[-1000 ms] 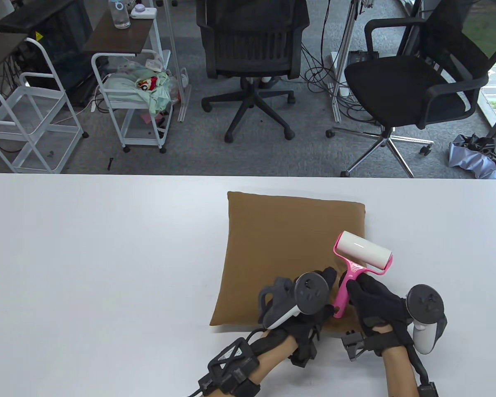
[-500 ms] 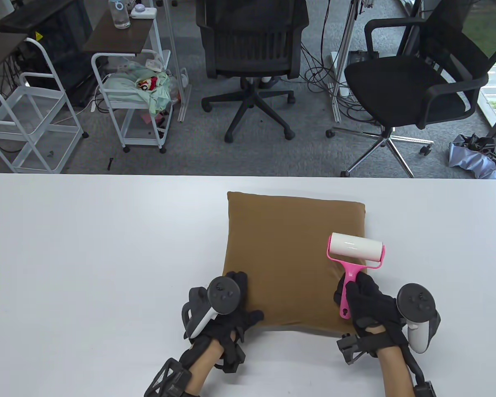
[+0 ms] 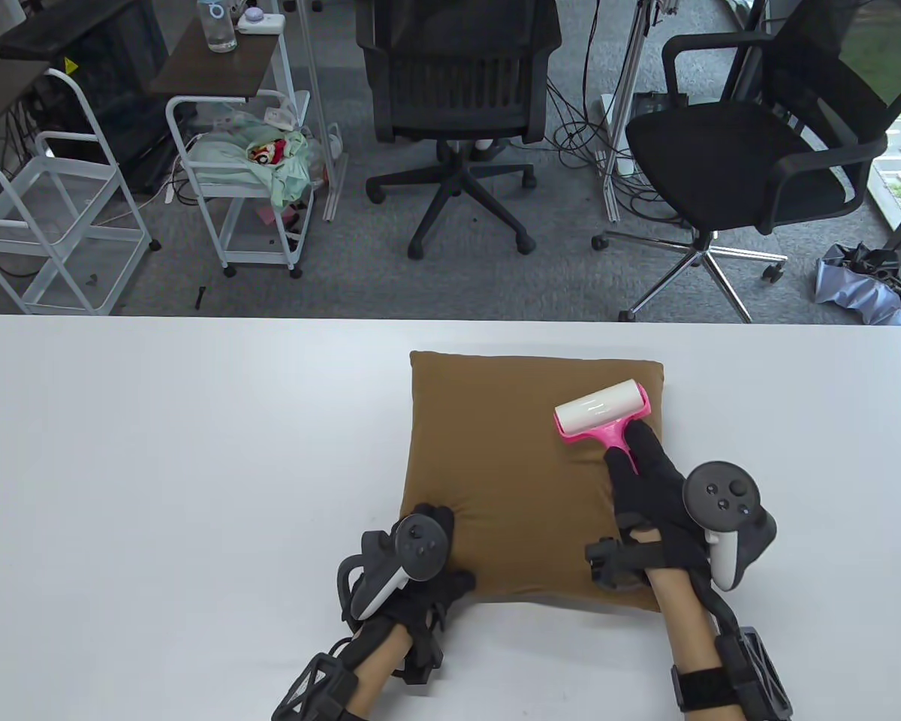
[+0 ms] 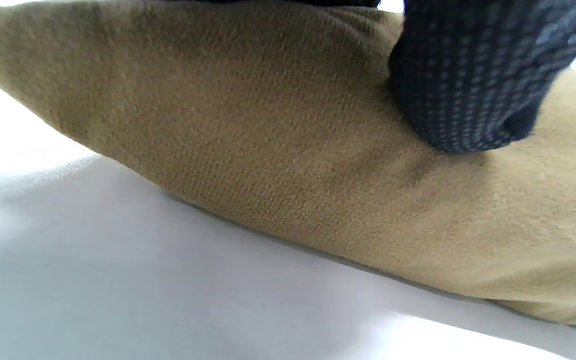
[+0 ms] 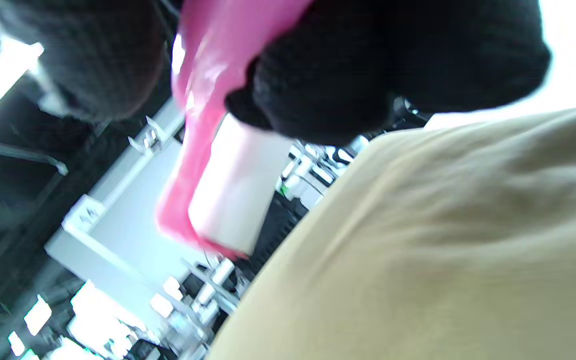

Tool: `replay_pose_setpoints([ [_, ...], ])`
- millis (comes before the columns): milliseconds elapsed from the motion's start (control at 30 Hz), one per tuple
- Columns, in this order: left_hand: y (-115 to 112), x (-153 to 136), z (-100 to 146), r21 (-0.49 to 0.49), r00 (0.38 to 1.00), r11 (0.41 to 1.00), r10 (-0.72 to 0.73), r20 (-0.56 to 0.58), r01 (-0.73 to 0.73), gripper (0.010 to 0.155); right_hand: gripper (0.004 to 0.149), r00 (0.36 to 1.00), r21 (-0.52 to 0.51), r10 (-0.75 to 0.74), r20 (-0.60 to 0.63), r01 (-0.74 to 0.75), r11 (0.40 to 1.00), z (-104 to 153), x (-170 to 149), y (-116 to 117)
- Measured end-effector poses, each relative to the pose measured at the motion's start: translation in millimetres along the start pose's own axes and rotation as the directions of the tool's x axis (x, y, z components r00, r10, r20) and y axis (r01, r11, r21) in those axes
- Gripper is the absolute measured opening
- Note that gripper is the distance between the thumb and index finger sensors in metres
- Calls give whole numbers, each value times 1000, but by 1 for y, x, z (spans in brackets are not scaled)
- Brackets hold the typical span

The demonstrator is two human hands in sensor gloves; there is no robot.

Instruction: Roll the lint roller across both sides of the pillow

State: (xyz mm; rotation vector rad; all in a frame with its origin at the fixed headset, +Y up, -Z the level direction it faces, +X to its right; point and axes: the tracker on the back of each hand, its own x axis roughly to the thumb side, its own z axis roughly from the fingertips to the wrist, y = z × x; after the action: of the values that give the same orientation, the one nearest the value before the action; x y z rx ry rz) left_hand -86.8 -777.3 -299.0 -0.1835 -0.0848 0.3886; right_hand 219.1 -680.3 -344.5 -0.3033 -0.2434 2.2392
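Observation:
A brown pillow [image 3: 510, 466] lies flat on the white table [image 3: 158, 466]. My right hand [image 3: 649, 481] grips the pink handle of a lint roller [image 3: 602, 410], whose white roll sits over the pillow's far right part. In the right wrist view the roller [image 5: 228, 200] hangs just above the pillow [image 5: 443, 250]. My left hand [image 3: 428, 556] presses on the pillow's near left corner. In the left wrist view a gloved fingertip [image 4: 473, 85] presses into the pillow [image 4: 278, 150].
Two black office chairs [image 3: 458, 98] and white wire carts [image 3: 233, 173] stand on the floor beyond the table's far edge. Bare white table surface stretches to the left of the pillow.
My right hand moved the roller forward toward the pillow's far right corner and turned it. My left hand went from beside the roller's handle to the pillow's near left corner, where it now rests.

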Motion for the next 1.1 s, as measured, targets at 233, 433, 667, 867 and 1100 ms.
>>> replay_pose_setpoints([
  [233, -1, -1, 1, 1, 1000, 1000, 0, -2, 0, 90, 62, 969, 16, 237, -68, -237, 971, -30, 16, 36],
  [433, -1, -1, 0, -4, 1000, 1000, 8, -5, -8, 89, 61, 924, 121, 378, -65, -368, 922, -10, 2, 39],
  [667, -2, -2, 0, -5, 1000, 1000, 1, -6, -1, 88, 61, 864, 211, 503, 8, -493, 844, 50, -6, 8],
  [867, -2, -2, 1, -7, 1000, 1000, -3, -6, 3, 88, 60, 836, 245, 548, 27, -537, 807, 99, -17, -12],
  [1100, -3, -2, 1, -3, 1000, 1000, 2, -4, -2, 88, 60, 804, 240, 594, 30, -582, 777, 133, -28, -18],
])
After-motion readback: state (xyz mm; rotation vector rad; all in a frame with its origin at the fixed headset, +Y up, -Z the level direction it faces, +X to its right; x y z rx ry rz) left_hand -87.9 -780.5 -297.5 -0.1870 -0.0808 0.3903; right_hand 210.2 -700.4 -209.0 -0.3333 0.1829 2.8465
